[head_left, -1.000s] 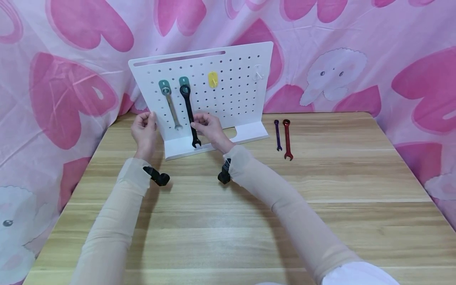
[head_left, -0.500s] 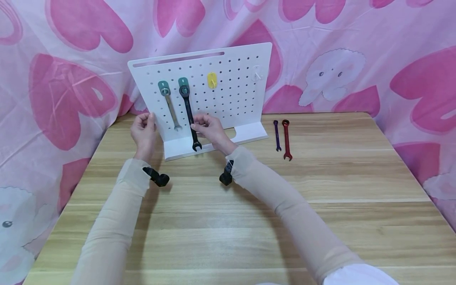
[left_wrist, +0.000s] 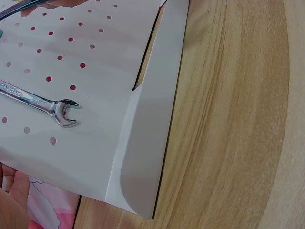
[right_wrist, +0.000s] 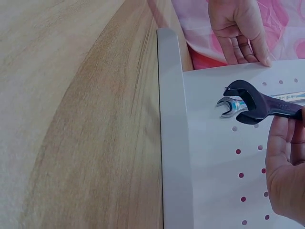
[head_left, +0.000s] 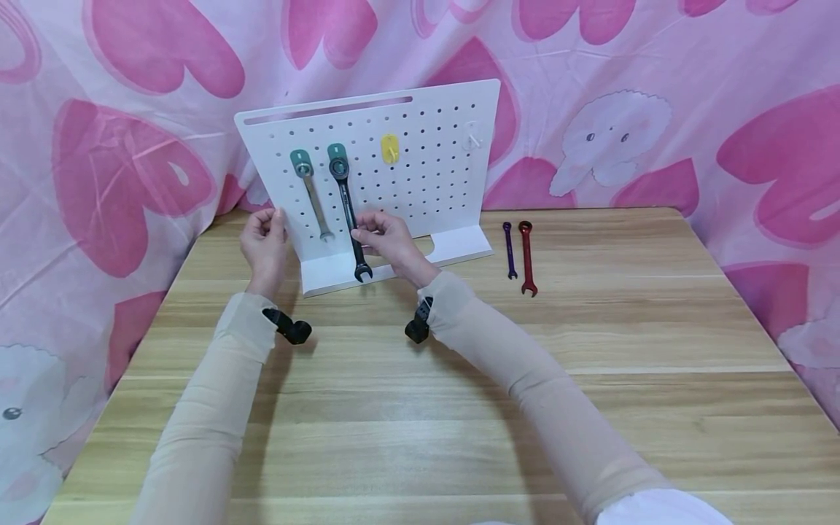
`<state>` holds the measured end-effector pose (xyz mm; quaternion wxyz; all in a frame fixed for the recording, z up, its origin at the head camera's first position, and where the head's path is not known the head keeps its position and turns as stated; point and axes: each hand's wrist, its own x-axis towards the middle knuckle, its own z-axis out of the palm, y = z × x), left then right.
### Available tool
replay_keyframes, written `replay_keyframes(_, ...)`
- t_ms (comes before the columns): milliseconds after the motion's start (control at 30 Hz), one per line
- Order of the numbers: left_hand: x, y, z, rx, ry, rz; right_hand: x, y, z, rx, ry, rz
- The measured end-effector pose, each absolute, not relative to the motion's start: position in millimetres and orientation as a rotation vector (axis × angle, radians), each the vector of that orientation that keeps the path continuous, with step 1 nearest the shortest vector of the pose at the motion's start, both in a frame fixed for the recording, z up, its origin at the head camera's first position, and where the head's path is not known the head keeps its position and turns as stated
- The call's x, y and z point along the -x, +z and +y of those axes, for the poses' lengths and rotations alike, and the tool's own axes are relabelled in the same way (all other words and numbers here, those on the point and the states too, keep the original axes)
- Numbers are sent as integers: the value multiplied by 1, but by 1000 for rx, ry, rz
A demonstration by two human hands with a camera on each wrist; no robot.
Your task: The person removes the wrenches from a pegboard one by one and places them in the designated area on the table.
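My right hand (head_left: pixel 392 239) pinches the shank of a black combination wrench (head_left: pixel 348 200), seen close in the right wrist view with its open end (right_wrist: pixel 250 102) standing off the board. The wrench's ring end sits at a green hook (head_left: pixel 337 151) on the white pegboard (head_left: pixel 433 197). To its left, a silver combination wrench (head_left: pixel 315 200) hangs from another green hook (head_left: pixel 300 155). My left hand (head_left: pixel 265 244) grips the pegboard's left edge, thumb at the front edge and fingers curled, partly hidden behind it in the right wrist view (right_wrist: pixel 240 33).
A yellow hook (head_left: pixel 390 149) and a clear hook (head_left: pixel 472 136) are on the pegboard further right. On the wooden table (head_left: pixel 420 408) lie a small purple wrench (head_left: pixel 510 250) and a red wrench (head_left: pixel 528 259). A pink patterned curtain (head_left: pixel 610 58) hangs behind.
The black wrench's lower end has come slightly down and toward me, and my right hand has shifted a little with it. My left hand stays at the board's edge.
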<state>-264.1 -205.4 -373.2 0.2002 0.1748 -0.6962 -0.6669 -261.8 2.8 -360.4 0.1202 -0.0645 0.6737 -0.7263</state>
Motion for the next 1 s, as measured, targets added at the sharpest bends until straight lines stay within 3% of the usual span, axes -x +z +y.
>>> replay_keyframes(1000, 262, -371, -205, -499, -1897, -1949, 252, -360, 8, 242, -2085, 1985)
